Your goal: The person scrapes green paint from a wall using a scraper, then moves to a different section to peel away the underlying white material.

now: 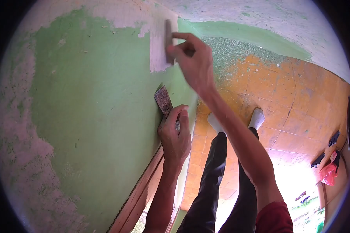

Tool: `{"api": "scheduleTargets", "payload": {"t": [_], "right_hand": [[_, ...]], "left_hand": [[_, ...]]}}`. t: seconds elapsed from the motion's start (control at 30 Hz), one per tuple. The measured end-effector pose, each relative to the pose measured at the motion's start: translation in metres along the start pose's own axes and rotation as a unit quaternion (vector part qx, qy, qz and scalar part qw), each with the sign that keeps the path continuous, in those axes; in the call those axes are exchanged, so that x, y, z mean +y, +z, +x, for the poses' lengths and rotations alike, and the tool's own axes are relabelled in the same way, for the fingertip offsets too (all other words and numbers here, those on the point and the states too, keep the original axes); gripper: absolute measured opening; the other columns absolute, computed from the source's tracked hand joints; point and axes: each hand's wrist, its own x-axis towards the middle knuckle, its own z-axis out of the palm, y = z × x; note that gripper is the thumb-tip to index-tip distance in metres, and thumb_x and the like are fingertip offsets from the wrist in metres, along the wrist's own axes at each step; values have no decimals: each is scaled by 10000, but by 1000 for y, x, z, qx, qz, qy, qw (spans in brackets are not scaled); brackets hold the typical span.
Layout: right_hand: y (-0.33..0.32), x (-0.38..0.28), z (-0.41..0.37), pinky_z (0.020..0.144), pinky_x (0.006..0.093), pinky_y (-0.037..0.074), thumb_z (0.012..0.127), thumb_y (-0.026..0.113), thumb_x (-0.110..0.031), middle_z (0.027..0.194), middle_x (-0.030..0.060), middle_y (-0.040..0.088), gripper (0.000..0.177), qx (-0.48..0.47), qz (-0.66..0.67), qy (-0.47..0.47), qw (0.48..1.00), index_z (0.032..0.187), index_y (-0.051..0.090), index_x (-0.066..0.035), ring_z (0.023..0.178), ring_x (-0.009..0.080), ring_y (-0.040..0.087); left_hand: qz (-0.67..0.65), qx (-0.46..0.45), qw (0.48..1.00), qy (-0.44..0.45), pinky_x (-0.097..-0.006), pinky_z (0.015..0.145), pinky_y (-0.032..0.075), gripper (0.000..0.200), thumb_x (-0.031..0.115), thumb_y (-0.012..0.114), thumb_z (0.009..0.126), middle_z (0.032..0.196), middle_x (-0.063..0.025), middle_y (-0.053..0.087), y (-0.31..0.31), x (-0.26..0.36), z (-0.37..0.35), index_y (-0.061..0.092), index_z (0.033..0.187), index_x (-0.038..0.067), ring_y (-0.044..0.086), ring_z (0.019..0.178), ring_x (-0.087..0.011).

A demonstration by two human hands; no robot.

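Against the green wall (89, 85), beside its pale bare strip (156, 58), my right hand (194, 58) grips a flat tool (168, 42) between thumb and fingers, the tool upright in view and blurred. Nearer me along the same wall, my left hand (177, 134) is closed round a scraper (163, 99), its stained blade tilted over the green paint; whether that blade touches the wall I can't tell. Pale patches (15, 147) border the wall's green area at the left and top. Wooden boards (144, 182) slant along the wall's near edge, by my left wrist. To the wall's right spreads the orange tiled floor (268, 93), green flakes (231, 58) strewn thickly at its far end, my socked feet (257, 117) on the tiles. Well apart from the wall, at the far right, is a red plastic bag (329, 174) next to dark items (318, 160)
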Motion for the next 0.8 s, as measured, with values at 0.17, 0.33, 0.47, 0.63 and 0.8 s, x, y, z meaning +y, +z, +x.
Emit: {"api": "scheduleTargets", "payload": {"t": [0.17,0.33,0.47,0.63,0.8], "right_hand": [[0,25,-31,579,303,489,823,638,-76,709,118,684,274,-39,16,-32,999,1085,649,4,611,151,633],[3,4,0,601,318,499,815,631,-46,732,134,679,255,9,-18,36,999,1065,636,8,625,184,639],[3,-4,-26,608,293,490,846,629,-38,740,107,673,241,-45,1,-89,995,1082,621,6,651,140,631],[1,15,2,610,351,495,813,616,23,706,151,654,217,4,-68,0,998,1025,582,-3,629,239,653],[11,-27,-18,622,319,498,833,598,0,716,118,661,232,-42,32,-129,990,1065,599,-16,616,179,630]], "left_hand": [[10,-3,1000,-12,-347,765,486,222,134,507,972,874,-184,660,1,-6,-8,628,1038,-40,634,804,-239],[23,8,1000,3,-344,745,481,222,137,511,971,838,-172,645,-4,-8,-18,627,1039,-39,617,771,-232],[19,6,1000,-3,-350,733,476,215,131,513,966,834,-156,635,-4,-11,-20,629,1047,-31,597,758,-227],[18,-2,1000,-16,-355,765,473,212,127,521,955,858,-154,639,-5,-3,-25,629,1051,-29,597,784,-234],[7,-3,1000,-26,-353,761,473,210,125,526,948,852,-159,633,0,-7,-30,632,1054,-21,592,774,-234]]}}
